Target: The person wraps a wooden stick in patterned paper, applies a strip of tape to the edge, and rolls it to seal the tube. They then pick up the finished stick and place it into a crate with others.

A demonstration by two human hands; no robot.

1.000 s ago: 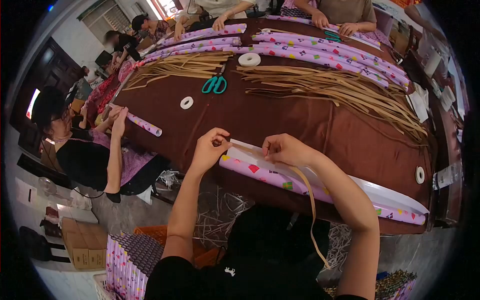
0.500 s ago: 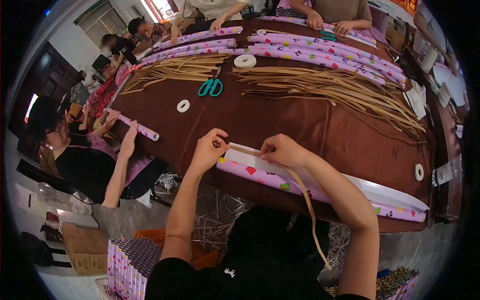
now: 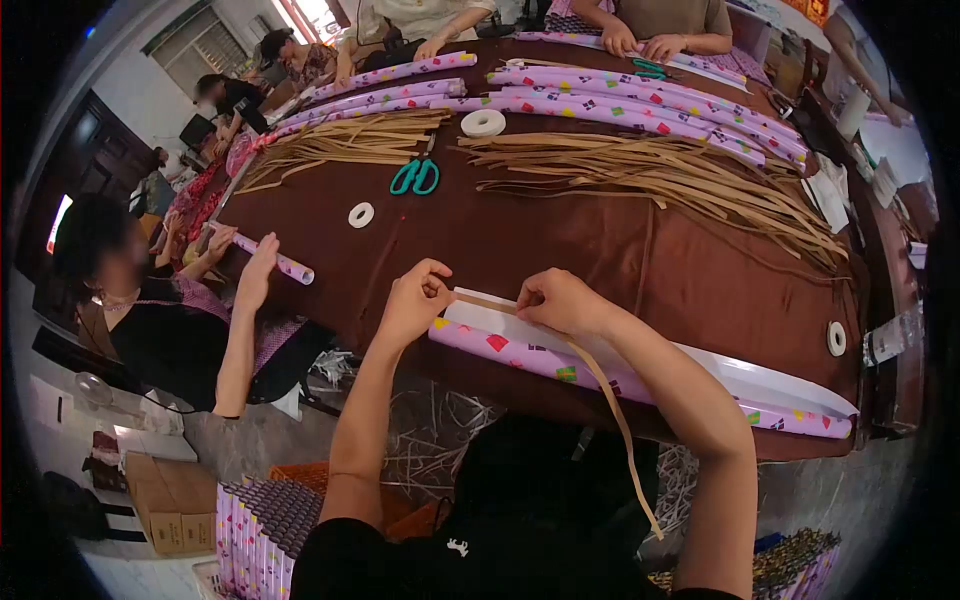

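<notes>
A partly rolled sheet of lilac patterned wrapping paper (image 3: 500, 345) lies along the table's near edge, its white inner side facing up. A tan strip (image 3: 612, 395) runs along the white margin and hangs off the near side in a long loose tail. My left hand (image 3: 412, 305) is closed in a pinch at the strip's left end, by the paper's corner. Fingers and thumb of my right hand (image 3: 562, 302) pinch the same strip farther right, against the paper. Exactly how the left fingertips grip is partly hidden.
Bundles of tan strips (image 3: 660, 180), lilac rolls (image 3: 620, 105), teal scissors (image 3: 415, 177) and white tape rolls (image 3: 361, 215) lie across the brown-covered table (image 3: 560, 235). At left, a co-worker's hands (image 3: 257, 270) handle a narrow roll. Finished rolls (image 3: 262, 535) stand below.
My hands keep the same pinch on the strip. The view has shifted slightly, and the co-worker's near hand at left is now more upright over the narrow roll.
</notes>
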